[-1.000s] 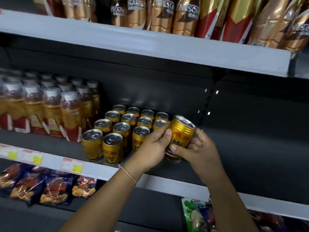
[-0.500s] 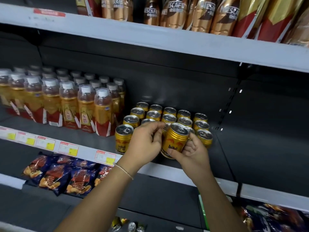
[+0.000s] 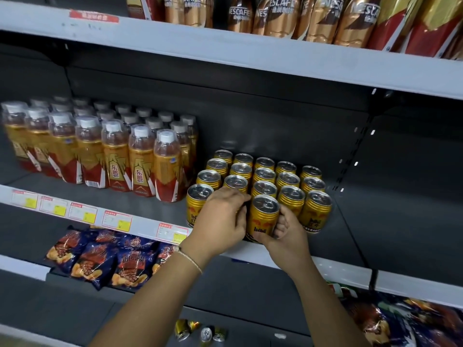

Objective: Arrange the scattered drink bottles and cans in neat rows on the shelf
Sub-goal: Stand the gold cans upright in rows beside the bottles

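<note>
Along the front lip of the middle shelf [image 3: 345, 236], at about five o'clock from the block of gold cans [image 3: 263, 175], I have the Red Bull can [image 3: 263, 219] between both hands. My right hand [image 3: 285, 231] has its fingers and thumb curled round the can's lower wall; my left hand [image 3: 223, 221] lies against its nine o'clock side with fingers bent, though I cannot tell whether they grip this can or a hidden neighbour. The can stands close to upright at the head of the third file. As I judge it, the risk is crowding: the front cans at three o'clock [image 3: 316, 210] and nine o'clock [image 3: 198, 206] stand just beside it, so a careless push could tip one off the edge.
</note>
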A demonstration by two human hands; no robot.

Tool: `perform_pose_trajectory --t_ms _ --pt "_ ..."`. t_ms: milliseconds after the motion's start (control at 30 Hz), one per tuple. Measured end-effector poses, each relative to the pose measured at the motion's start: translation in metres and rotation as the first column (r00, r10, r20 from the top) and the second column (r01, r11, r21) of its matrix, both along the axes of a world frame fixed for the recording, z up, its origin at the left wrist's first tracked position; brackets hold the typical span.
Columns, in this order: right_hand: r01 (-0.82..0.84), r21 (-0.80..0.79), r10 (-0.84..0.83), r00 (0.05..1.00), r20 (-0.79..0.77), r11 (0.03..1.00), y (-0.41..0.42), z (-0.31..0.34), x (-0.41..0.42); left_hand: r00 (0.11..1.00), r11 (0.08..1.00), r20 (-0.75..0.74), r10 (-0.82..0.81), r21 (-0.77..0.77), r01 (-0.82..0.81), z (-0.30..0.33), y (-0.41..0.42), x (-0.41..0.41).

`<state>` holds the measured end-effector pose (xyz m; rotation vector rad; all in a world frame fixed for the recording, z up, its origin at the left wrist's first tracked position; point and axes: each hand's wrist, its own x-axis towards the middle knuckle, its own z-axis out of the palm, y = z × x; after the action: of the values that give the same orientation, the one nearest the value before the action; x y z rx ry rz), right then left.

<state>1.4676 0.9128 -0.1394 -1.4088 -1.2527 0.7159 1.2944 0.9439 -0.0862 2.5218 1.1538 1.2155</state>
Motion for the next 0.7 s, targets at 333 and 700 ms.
perform_pose_trajectory --t_ms 333,700 --pt "0.035 -0.063 -0.031 0.998 0.051 0.997 0.003 -0.003 -0.001 0.998 1.000 -0.057 0.004 -0.015 -0.005 -0.011 0.005 0.001" --pt "0.017 -0.074 -0.013 0.999 0.052 0.997 0.003 0.000 0.001 0.998 1.000 -0.070 0.007 -0.026 -0.008 -0.015 0.005 0.007"
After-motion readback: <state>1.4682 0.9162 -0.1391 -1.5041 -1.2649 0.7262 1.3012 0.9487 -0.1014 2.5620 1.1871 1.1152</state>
